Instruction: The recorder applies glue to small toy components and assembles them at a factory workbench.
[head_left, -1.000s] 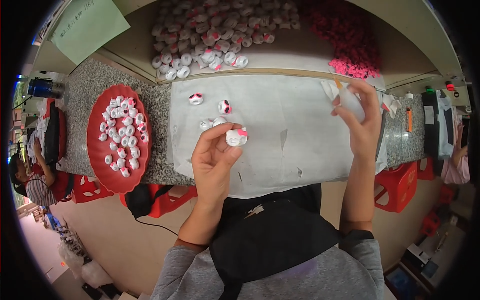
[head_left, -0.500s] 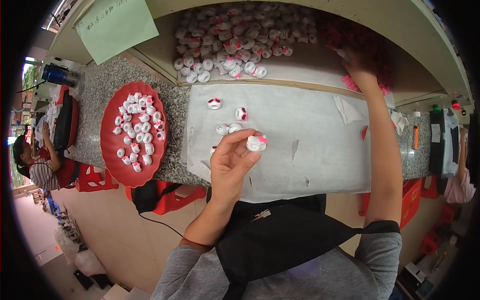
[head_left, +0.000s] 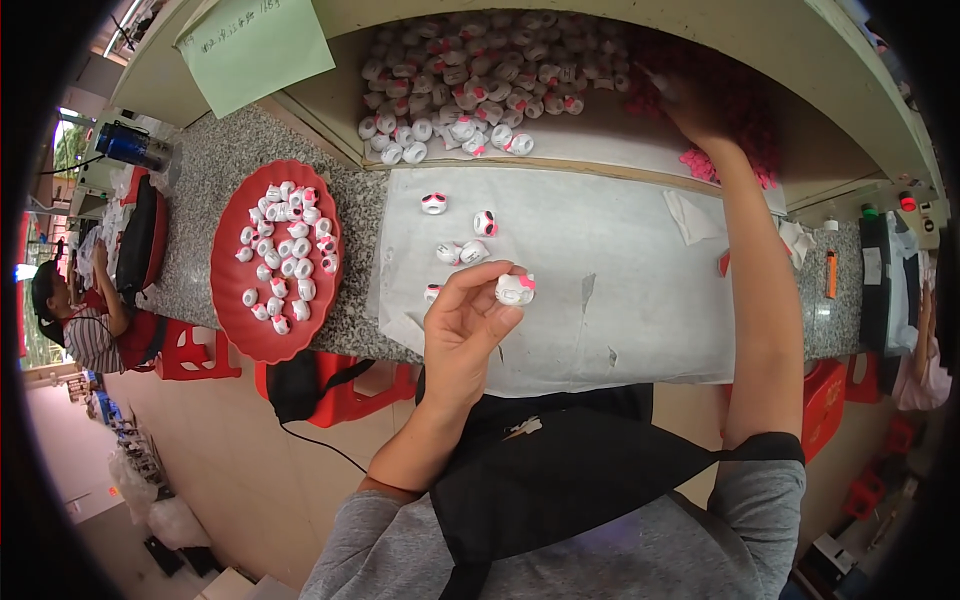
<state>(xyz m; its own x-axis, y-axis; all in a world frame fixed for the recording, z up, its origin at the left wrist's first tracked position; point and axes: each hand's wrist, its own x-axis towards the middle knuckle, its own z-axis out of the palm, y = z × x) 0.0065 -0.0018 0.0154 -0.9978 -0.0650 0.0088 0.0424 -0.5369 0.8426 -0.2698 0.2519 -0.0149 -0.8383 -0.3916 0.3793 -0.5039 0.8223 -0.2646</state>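
Note:
Between thumb and fingertips, my left hand (head_left: 467,318) holds a small white cat-head piece with a pink bow (head_left: 515,289) above the white work sheet (head_left: 640,300). My right hand (head_left: 692,110) reaches into the shelf at the back right, by a heap of small pink pieces (head_left: 735,165). A slim pale thing (head_left: 658,82) juts from its fingers; shadow and blur hide what it is. More white heads (head_left: 449,252) lie on the sheet left of centre, some showing dark ovals rimmed in pink.
A big pile of white heads (head_left: 470,75) fills the shelf's left part. On the left stands a red scalloped tray (head_left: 230,320) of heads. A crumpled white paper (head_left: 690,218) lies at the sheet's right. Another person (head_left: 90,330) sits far left.
My right hand has moved slightly left and farther back in the shelf, toward the edge of the pink heap. My left hand stays nearly still with the cat head. The view has shifted a little.

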